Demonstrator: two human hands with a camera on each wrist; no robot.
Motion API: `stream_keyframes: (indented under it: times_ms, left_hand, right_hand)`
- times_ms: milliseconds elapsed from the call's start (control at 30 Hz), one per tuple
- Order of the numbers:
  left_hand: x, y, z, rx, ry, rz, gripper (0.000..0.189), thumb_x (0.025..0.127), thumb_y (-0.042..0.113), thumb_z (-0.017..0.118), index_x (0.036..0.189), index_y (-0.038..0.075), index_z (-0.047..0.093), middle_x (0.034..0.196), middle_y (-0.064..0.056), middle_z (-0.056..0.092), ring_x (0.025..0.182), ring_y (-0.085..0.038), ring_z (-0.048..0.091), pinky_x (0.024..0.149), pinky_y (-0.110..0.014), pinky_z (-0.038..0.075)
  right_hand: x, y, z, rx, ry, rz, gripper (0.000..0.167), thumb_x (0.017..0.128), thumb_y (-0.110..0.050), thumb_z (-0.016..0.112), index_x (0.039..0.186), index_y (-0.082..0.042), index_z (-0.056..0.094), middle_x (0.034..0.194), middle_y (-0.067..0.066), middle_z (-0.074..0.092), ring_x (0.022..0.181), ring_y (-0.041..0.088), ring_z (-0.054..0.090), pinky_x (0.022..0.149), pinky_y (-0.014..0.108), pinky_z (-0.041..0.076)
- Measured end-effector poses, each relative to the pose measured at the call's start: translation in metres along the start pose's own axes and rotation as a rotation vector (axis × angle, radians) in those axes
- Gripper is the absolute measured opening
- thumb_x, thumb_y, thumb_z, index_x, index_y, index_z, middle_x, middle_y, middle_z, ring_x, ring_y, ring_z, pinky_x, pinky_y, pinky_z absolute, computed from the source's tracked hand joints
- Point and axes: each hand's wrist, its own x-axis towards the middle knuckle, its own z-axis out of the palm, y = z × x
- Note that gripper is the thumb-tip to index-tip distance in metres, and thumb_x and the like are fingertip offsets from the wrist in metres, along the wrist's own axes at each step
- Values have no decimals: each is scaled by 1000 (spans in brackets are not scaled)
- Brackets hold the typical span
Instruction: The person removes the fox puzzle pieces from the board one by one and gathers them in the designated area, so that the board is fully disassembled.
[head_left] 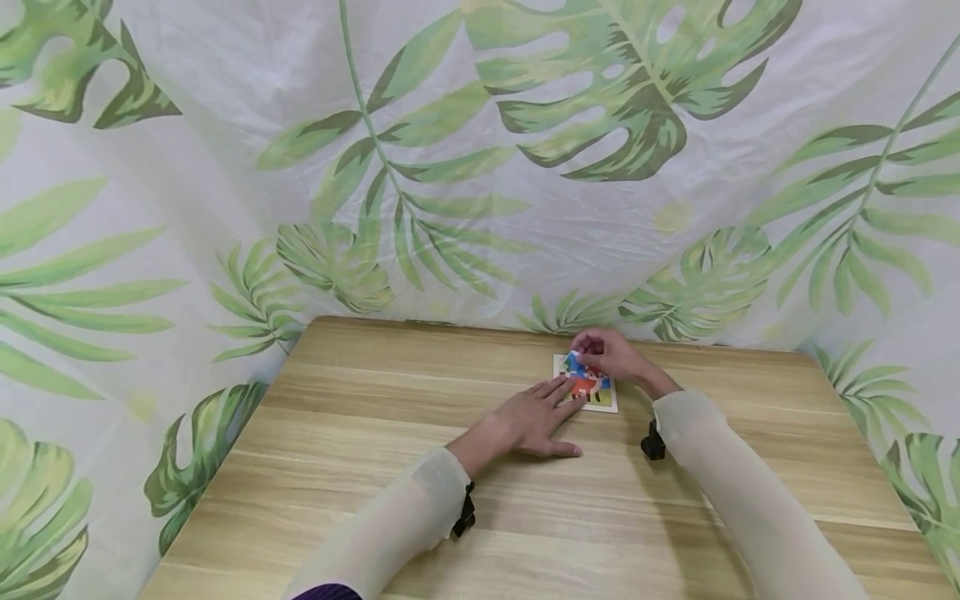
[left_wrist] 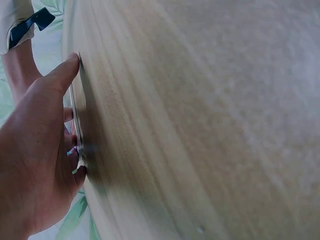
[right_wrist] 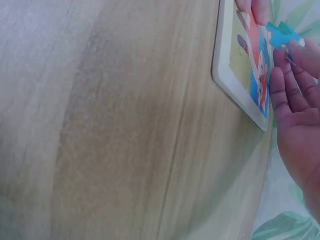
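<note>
A small picture puzzle [head_left: 602, 398] with a white border lies near the far edge of the table; an orange animal on blue and yellow shows on it. My left hand [head_left: 534, 419] is spread with straight fingers, their tips resting on the puzzle's left and lower part, the thumb out to the side. Between thumb and fingers my right hand [head_left: 617, 357] pinches a blue puzzle piece with some green [right_wrist: 281, 36]. In the right wrist view that piece is tilted up above the board's face. Fingers cover parts of the picture.
The wood-grain table [head_left: 360, 467] carries the puzzle, and its far edge runs close behind it. A leaf-printed cloth [head_left: 450, 208] hangs behind the table and at both sides. Black wrist cameras [head_left: 653, 442] sit on both cuffs.
</note>
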Motion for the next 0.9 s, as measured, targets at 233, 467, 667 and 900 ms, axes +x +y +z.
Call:
stream_keyframes:
  times_ms: [233, 467, 667, 900]
  left_hand:
    - [-1, 1, 0, 24, 12, 9, 92, 102, 80, 30, 172, 22, 15, 179, -11, 5, 165, -27, 7, 132, -38, 16]
    - [0, 1, 1, 28, 12, 7, 93, 102, 80, 29, 172, 22, 14, 179, -11, 4, 165, -28, 8, 132, -38, 16]
    - [0, 1, 2, 7, 11, 1, 93, 102, 81, 28, 172, 23, 13, 179, -10, 3, 165, -27, 7, 132, -38, 17]
    - [-1, 2, 0, 7, 3, 1, 93, 102, 81, 29, 172, 22, 14, 179, -11, 4, 165, -28, 7, 132, -39, 16]
  right_hand:
    - [-6, 3, -10, 65, -4, 28, 19, 99, 6, 68, 117, 11, 69, 103, 26, 68, 89, 26, 66, 77, 28, 57]
    - [-16, 4, -21, 38, 9, 49, 20, 99, 3, 70, 118, 9, 72, 100, 22, 71, 86, 27, 69, 76, 34, 61]
    - [-27, 5, -34, -35, 34, 46, 20, 99, -1, 72, 118, 5, 75, 107, 19, 73, 88, 19, 65, 75, 24, 55]
    - [-39, 5, -49, -39, 26, 93, 21, 100, -2, 71, 119, 6, 75, 108, 21, 73, 87, 15, 64, 75, 27, 55]
